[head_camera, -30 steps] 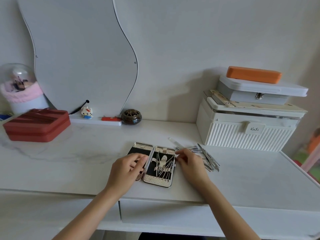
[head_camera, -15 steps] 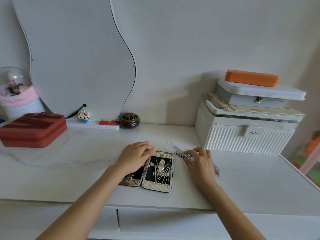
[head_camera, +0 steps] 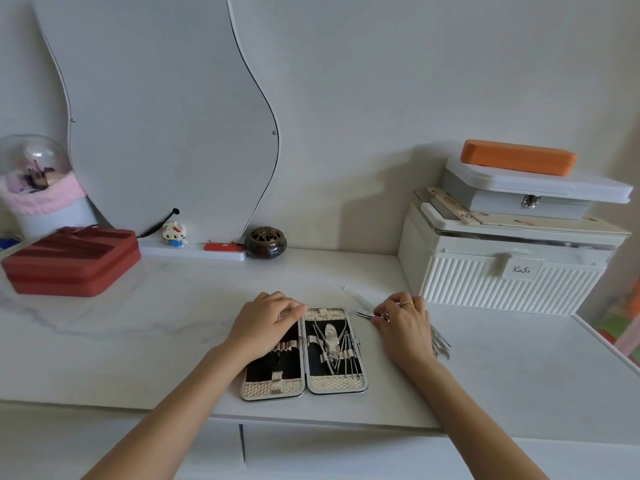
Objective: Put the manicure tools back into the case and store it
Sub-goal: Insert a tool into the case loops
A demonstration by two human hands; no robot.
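Silver-edged and black-lined, the manicure case [head_camera: 304, 353] lies opened flat near the front edge of the white marble worktop [head_camera: 156, 323], between the person's two forearms. Its right half already carries a nipper and several thin probes under the elastic loops; the left half looks mostly bare, so the refilling step seems to be partway through.

The left hand [head_camera: 266, 323] rests on the upper part of the left half, fingers lightly curled and pressed down on the lining, apparently steadying the case rather than gripping anything. The right hand [head_camera: 403, 322] is just beside the case's right edge, over the loose tools [head_camera: 438, 341] that fan out on the worktop from under the palm. Its fingers are bunched, and the tips appear to pinch a flat metal tool, probably a nail clipper [head_camera: 365, 313], whose end pokes out to the left; the exact hold is hidden by the knuckles.

My reading is that the step in hand is picking up the next tool. The next move would call for lifting it clear of the pile without dragging the others, carrying it the short way left, and sliding it under a free loop while the left hand holds the case flat.

A clear slim stick [head_camera: 353, 294] lies just beyond the case, apart from both hands.
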